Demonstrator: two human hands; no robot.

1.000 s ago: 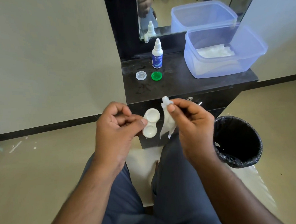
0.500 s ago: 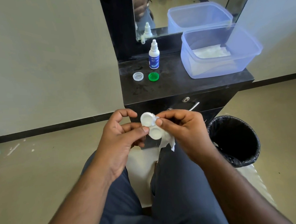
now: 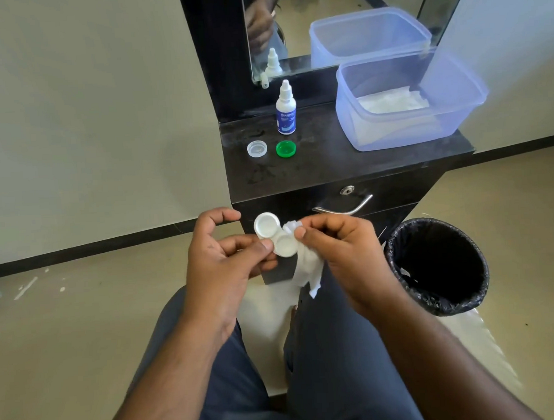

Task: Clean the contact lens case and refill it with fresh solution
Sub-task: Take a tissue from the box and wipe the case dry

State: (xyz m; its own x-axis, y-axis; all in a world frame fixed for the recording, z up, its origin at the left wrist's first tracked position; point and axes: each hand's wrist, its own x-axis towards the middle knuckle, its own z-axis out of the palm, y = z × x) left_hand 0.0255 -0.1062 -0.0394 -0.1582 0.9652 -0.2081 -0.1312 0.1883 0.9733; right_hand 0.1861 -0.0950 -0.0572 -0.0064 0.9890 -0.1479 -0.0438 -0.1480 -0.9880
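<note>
Fingers and thumb of the left hand (image 3: 220, 261) are pinching the white contact lens case (image 3: 275, 234) at its middle, holding it over the lap with both open wells facing up. Just at 3 o'clock of the case, the right hand (image 3: 342, 254) is holding a crumpled white tissue (image 3: 307, 269) in a closed grip, the tissue's top bunched against the case's edge and its tail hanging below the fingers. Up at 12 o'clock, on the dark bench (image 3: 331, 168), a clear cap (image 3: 257, 148) and a green cap (image 3: 285, 149) are lying side by side, apart from each other, with a small solution bottle (image 3: 286, 111) standing upright just behind them. At 2 o'clock a translucent blue plastic tub (image 3: 406, 129) is sitting on the bench with white tissues inside. At 4 o'clock a bin with a black liner (image 3: 439, 265) is standing on the floor beside the right forearm.
</note>
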